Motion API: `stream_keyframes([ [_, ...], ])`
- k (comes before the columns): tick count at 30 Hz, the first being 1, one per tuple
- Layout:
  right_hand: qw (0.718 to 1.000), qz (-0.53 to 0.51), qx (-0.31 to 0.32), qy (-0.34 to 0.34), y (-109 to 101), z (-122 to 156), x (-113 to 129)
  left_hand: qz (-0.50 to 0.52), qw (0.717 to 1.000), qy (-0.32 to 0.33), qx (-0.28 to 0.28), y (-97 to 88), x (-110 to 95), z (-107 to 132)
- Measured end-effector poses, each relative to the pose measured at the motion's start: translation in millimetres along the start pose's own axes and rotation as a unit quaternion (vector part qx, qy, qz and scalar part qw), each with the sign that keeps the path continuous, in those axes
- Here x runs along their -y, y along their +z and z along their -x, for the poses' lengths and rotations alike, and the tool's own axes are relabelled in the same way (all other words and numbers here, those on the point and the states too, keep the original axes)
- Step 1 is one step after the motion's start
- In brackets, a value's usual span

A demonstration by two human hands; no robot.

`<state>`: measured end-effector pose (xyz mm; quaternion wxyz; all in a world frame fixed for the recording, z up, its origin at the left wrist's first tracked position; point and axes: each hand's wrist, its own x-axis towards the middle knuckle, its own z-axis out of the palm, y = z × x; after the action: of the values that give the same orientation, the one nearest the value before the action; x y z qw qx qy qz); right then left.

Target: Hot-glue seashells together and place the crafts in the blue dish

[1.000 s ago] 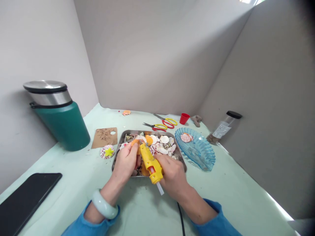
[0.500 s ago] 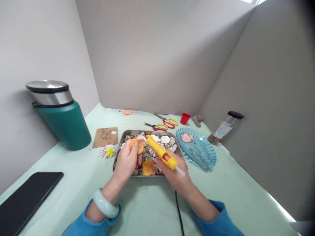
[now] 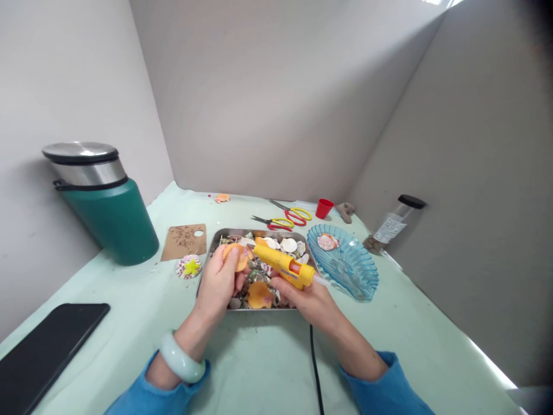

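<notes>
My left hand (image 3: 219,283) is closed on an orange shell (image 3: 237,258), held over the left part of a metal tray (image 3: 263,310). In my right hand (image 3: 309,297) is a yellow hot glue gun (image 3: 283,264), its nozzle pointing left close to the orange shell; whether the tip touches it I cannot tell. A clear glue stick sticks out of the gun's back end. The tray holds many mixed shells, among them a second orange shell (image 3: 260,295) near the front and white shells (image 3: 288,245) at the back right.
Left stand a green bottle (image 3: 114,222), a black phone (image 3: 52,346), a brown card (image 3: 184,242) and a speckled shell with a yellow flower (image 3: 189,267). Behind lie scissors (image 3: 276,222) and a red cup (image 3: 324,208). Right are a blue dish (image 3: 356,268) and a jar (image 3: 391,227). A black cord (image 3: 315,369) runs frontward.
The glue gun has turned from slanting steeply down to lying flatter, its nozzle now lower and closer to the orange shell. My left hand keeps hold of the shell, shifting slightly left.
</notes>
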<state>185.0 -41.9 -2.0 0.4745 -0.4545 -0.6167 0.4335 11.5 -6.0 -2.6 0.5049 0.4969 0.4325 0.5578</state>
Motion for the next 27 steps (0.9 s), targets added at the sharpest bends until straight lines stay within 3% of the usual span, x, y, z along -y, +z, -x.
stream_keyframes([
  [9, 0.997, -0.056, 0.048, 0.04, -4, -1, -7, 0.039, 0.999, 0.003, -0.014, -2.0, 0, -1],
  [16, 0.996, -0.045, 0.049, 0.054, -8, -2, -15, 0.056, 0.998, -0.01, -0.032, -1.6, -6, 0],
  [27, 0.995, -0.058, 0.051, 0.069, -7, -1, -11, 0.042, 0.999, -0.006, -0.017, -1.9, -6, 2],
])
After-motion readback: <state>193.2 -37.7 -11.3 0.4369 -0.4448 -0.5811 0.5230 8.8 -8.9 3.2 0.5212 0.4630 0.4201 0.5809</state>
